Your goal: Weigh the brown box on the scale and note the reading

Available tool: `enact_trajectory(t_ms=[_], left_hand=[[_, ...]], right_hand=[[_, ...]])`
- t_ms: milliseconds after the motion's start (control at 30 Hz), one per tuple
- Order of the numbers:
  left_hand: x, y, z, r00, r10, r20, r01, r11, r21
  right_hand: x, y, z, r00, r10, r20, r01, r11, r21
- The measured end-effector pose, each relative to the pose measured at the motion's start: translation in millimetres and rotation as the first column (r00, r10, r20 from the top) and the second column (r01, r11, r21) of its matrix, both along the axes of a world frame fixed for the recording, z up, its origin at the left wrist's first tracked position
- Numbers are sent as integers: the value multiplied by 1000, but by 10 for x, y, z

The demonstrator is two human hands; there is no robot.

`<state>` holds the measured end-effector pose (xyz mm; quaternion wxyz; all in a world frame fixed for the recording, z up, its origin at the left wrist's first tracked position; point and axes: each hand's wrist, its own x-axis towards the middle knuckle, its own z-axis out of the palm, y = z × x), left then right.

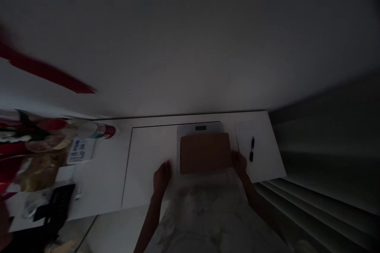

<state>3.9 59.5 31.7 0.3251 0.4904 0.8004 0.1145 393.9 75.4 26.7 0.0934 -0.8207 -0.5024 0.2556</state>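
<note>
Box on scale; left grip curled closed; right grip at box edge, hold unclear; blue-lettered pack illegible

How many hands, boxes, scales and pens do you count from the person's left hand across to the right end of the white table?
Hands: 2 (left hand, right hand)
Boxes: 1 (brown box)
Scales: 1 (grey scale, under the box)
Pens: 1 (pen)
Total: 5
</note>
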Motion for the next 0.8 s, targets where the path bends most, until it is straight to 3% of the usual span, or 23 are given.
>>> enact_trajectory(t_ms=[200,367,800], left_hand=[[-12,27,38,989,106,107,-107,994,0],[-35,66,88,966,127,224,-126,992,-20],[-12,98,128,968,126,216,-130,991,8]], right_hand=[[-42,3,-16,997,-38,61,38,999,-1],[-45,16,-4,997,-28,71,30,999,-38],[-77,3,-19,993,-74,87,79,995,-62]])
